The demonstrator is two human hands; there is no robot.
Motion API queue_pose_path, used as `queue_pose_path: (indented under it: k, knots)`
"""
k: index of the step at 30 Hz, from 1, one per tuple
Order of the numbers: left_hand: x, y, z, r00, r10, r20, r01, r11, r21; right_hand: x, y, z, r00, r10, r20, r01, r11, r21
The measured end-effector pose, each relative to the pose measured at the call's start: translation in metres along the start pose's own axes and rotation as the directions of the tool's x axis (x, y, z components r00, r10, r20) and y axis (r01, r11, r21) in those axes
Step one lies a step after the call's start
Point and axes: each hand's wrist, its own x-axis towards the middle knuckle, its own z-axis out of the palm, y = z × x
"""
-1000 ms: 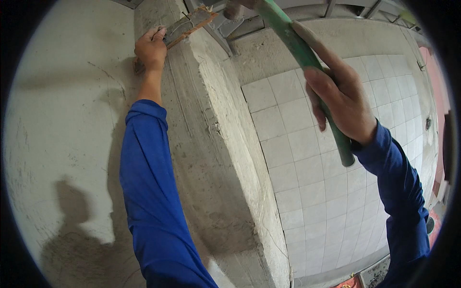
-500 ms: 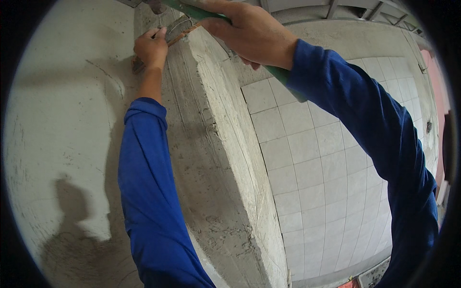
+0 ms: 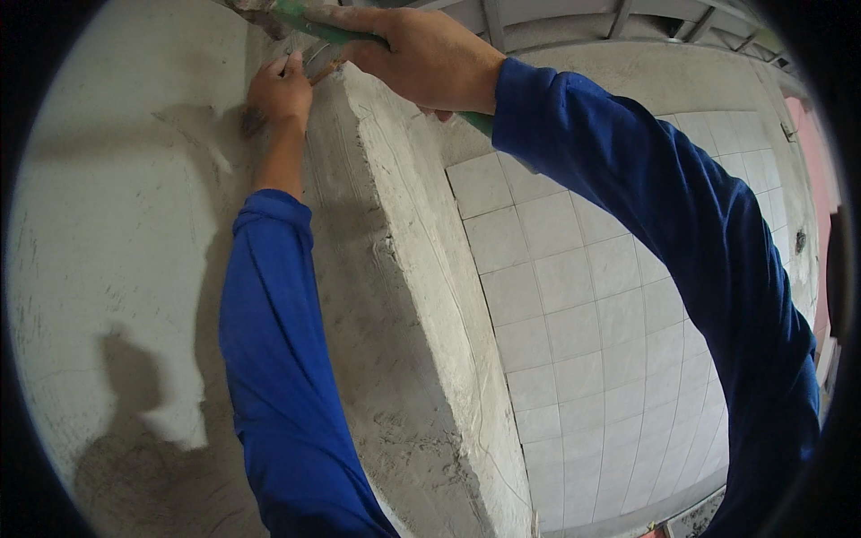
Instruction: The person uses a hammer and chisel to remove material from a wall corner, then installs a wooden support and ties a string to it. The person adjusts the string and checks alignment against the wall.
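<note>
My left hand (image 3: pixel 280 94) is raised to the top of the rough concrete column (image 3: pixel 386 314), thumb and fingers pinched on something small that I cannot make out, against a wooden board (image 3: pixel 324 73) with a bent wire near it. My right hand (image 3: pixel 430 63) grips a hammer with a green handle (image 3: pixel 332 27). The hammer's head (image 3: pixel 262 11) is at the top edge, just above my left fingertips, partly cut off. Both forearms are in blue sleeves.
A pale plastered wall (image 3: pixel 108 224) with my shadow on it stands left of the column. A white tiled surface (image 3: pixel 583 341) is to the right, with grey metal framing (image 3: pixel 619 18) above and a pink strip (image 3: pixel 807 143) at the far right.
My right hand with the hammer has swung up and left, bringing the head over my left hand. My left hand has stayed nearly in place.
</note>
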Motion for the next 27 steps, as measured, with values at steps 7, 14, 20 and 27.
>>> queue_pose_path:
  k: [7,14,20,27]
  knots:
    - [-0.004,0.000,0.002,0.996,-0.091,-0.020,0.089,0.993,-0.082,-0.016,-0.008,-0.029,0.990,-0.133,0.052,0.121,0.973,0.195]
    - [-0.002,-0.007,0.003,0.997,0.071,-0.038,-0.072,0.997,-0.023,-0.009,-0.001,-0.017,0.940,-0.326,-0.097,0.335,0.938,0.091]
    - [-0.003,-0.003,0.001,0.995,0.075,-0.063,-0.078,0.996,-0.053,0.001,0.000,0.007,0.984,-0.139,-0.110,0.139,0.990,-0.001]
    - [-0.001,0.001,0.001,1.000,0.020,-0.014,-0.020,1.000,0.017,-0.003,0.008,-0.003,1.000,0.018,0.023,-0.016,0.993,-0.118]
